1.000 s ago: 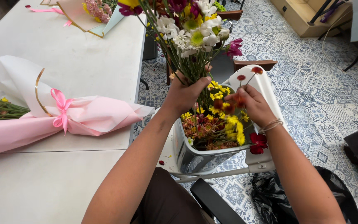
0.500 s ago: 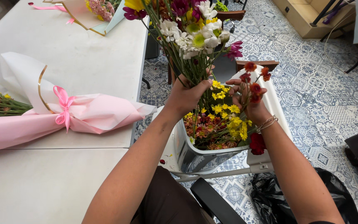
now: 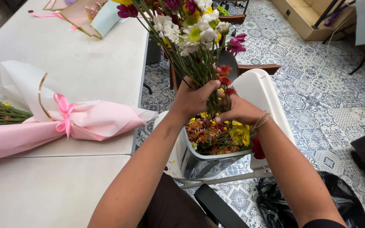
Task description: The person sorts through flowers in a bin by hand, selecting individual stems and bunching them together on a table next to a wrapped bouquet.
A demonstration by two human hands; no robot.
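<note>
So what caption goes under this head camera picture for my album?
Left hand grips a mixed bunch of flowers while the right hand adds red stems.

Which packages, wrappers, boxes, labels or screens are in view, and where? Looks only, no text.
Wrapped bouquet: lying on the white table, left; pink and white paper cone, gold edge, pink ribbon bow.
Loose wrapping sheets: table's far end; pale pink and light blue, gold-edged.
Cardboard box: floor, top right; brown, open.
Black plastic bag: floor, bottom right; crumpled.
No labels, signs or screens visible.
</note>
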